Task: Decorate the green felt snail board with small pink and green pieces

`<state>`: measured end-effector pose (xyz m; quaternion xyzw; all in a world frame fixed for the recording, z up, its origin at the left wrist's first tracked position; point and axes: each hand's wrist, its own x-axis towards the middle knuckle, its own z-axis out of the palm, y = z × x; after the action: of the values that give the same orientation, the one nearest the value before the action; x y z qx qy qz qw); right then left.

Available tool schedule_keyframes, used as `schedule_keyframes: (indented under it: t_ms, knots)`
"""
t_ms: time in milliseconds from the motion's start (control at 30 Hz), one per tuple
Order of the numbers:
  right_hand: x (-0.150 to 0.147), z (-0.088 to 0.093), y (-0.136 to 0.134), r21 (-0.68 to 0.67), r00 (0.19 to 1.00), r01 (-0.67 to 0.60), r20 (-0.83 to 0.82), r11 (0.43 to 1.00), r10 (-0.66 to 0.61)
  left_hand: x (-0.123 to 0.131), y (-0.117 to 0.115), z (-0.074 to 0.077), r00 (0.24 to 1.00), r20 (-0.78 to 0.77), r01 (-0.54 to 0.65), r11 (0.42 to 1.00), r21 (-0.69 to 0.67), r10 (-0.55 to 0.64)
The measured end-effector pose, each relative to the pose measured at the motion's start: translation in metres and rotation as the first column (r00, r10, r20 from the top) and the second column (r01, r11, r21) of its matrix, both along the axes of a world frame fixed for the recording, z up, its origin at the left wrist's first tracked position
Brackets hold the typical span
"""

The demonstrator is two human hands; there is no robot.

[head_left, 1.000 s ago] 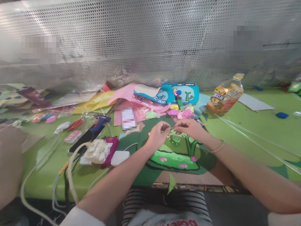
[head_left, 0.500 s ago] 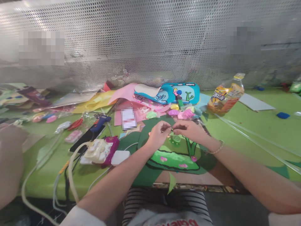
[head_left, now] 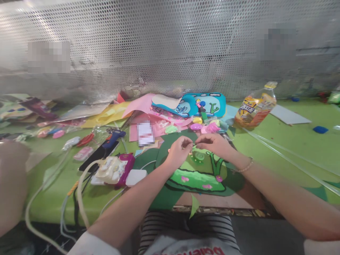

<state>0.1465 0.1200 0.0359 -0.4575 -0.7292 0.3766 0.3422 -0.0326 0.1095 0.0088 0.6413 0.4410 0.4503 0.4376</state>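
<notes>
My left hand and my right hand meet fingertip to fingertip over a green craft picture. Both are closed in a pinch; whatever lies between the fingers is too small to make out. On the picture, just below my fingertips, sits a light green spiral shape. Dark green stalks rise at its right side, with a pink flower at their foot. Pink patches dot the bright green band along the bottom. A dark green sheet lies beneath.
Beyond my hands lie clay lumps and blue craft pictures. A bottle stands at the right. Left are a power strip with plugs and cables, a phone and a glue gun. Another person's arm is at the left edge.
My right hand has shifted slightly, its fingertips a little apart from the left hand's. Both hands stay pinched over the green picture.
</notes>
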Motion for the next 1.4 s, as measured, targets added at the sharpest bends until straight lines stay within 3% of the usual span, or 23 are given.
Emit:
schedule_keyframes:
  t_ms: [700,1167,1400]
  knots:
    - [-0.003,0.002,-0.003,0.03,1.0,-0.011,0.009,0.999,0.01,0.0,-0.005,0.008,0.999,-0.053,0.003,1.0,-0.02,-0.004]
    - [-0.004,-0.002,-0.002,-0.061,0.998,-0.048,-0.05,0.997,0.045,0.002,-0.007,0.011,0.999,-0.031,0.027,0.998,-0.064,-0.029]
    - [-0.005,-0.003,-0.002,-0.028,0.999,-0.044,-0.023,0.999,0.043,0.002,-0.006,0.01,1.0,0.004,0.025,0.996,-0.08,-0.025]
